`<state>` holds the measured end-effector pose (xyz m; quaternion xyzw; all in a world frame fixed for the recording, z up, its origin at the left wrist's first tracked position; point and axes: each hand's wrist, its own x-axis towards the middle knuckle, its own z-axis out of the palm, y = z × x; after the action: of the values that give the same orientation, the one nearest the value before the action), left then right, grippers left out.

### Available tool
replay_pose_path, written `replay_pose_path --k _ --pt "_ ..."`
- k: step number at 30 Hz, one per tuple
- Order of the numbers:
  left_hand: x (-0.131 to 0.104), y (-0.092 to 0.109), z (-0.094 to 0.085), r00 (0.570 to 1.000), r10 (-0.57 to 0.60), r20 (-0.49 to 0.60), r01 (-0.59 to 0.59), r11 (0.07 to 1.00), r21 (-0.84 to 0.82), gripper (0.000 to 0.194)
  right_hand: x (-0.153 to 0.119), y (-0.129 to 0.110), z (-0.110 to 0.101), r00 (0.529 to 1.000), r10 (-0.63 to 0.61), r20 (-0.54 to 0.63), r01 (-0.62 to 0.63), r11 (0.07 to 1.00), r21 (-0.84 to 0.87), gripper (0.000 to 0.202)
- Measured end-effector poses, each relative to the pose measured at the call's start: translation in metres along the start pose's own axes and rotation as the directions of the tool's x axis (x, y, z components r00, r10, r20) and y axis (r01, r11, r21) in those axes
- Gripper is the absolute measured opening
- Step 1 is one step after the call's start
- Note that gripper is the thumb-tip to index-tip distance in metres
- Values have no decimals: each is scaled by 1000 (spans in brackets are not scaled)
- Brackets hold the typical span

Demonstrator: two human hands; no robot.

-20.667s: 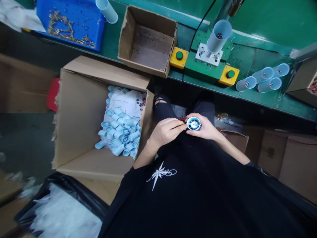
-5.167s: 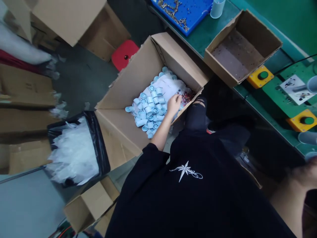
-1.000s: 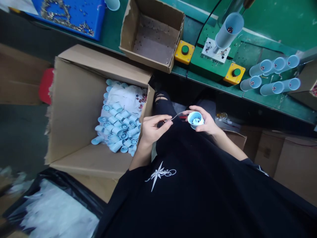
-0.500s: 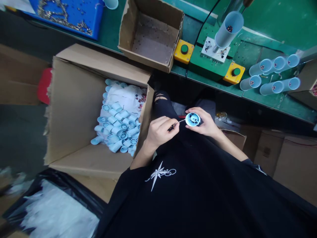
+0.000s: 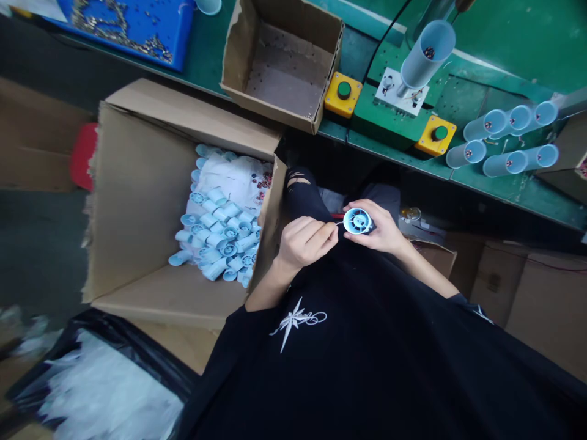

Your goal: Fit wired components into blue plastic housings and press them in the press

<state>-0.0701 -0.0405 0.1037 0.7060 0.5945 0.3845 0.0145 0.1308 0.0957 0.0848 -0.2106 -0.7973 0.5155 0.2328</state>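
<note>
Green workbench [image 5: 458, 101], open cardboard carton [image 5: 142, 201], and two hands meeting at a spoked cup.
The carton sits beside the left hand [image 5: 302, 244], presumably to keep its light-blue fittings [image 5: 220, 235] within reach; the right hand [image 5: 385, 229] curls round the light-blue spoked cup [image 5: 358, 221] above the lap, mouth turned up, likely so the inside can be seen; the left fingers close tightly on a thin wire [image 5: 340, 223] at the rim, their contents otherwise hidden.

My shirt [image 5: 389, 354] is black with a white star-and-scroll print [image 5: 293, 321]. The cup [image 5: 358, 221] is light blue; the tray [image 5: 183, 36], saturated blue; the tabletop [image 5: 206, 61], green. Button housings [image 5: 337, 105] are yellow with green caps.
</note>
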Motion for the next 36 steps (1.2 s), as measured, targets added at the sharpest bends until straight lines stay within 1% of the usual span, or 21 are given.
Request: replay_pose_path --k 2,5,8,11,14,16,18,20,23,26,28,30,32,34,36 --pt "-2 -1 1 999 3 34 -2 1000 -25 11 0 -1 -1 1000 0 9 0 1000 -22 58" --pt "-3 0 -1 996 68 52 -69 997 22 12 0 -2 -1 1000 5 18 -4 999 -48 58" --pt "-3 2 -4 994 107 33 -109 993 48 15 -2 -2 2 1000 -8 -25 7 999 -33 55" --pt "-2 3 -5 996 80 42 -81 997 18 14 -2 -3 4 996 -1 -84 0 1000 -14 50" --pt "1 3 -3 996 66 59 -67 998 6 10 -1 -6 5 994 -39 -97 33 997 -68 48" --pt "2 3 -1 993 107 44 -109 993 37 8 0 -7 5 994 -57 -94 47 993 -108 48" --pt "3 4 -1 988 150 33 -152 985 76 7 0 -8 5 994 -47 -95 34 990 -136 47" --pt "5 6 -1 987 159 38 -162 983 92 7 0 -6 5 994 -45 -97 29 987 -159 48" --pt "6 9 -1 987 154 40 -156 986 65 8 -1 -3 6 992 -88 -96 67 977 -200 47" --pt "8 14 2 986 164 17 -164 986 -27 10 -2 -1 7 984 -148 -97 122 964 -238 46" --pt "8 18 5 992 128 13 -125 986 -111 12 -2 0 7 981 -168 -93 139 956 -260 47" --pt "9 23 7 999 42 35 -34 979 -199 15 -2 -1 7 982 -169 -85 138 948 -287 46" --pt "10 27 7 996 -59 64 75 955 -287 16 -2 -1 7 979 -187 -83 153 937 -315 45" --pt "11 29 6 979 -178 97 201 904 -377 16 -2 -1 6 971 -224 -82 183 920 -347 44" --pt "13 30 6 945 -300 133 327 824 -462 16 -2 -1 6 967 -247 -66 205 902 -379 43"
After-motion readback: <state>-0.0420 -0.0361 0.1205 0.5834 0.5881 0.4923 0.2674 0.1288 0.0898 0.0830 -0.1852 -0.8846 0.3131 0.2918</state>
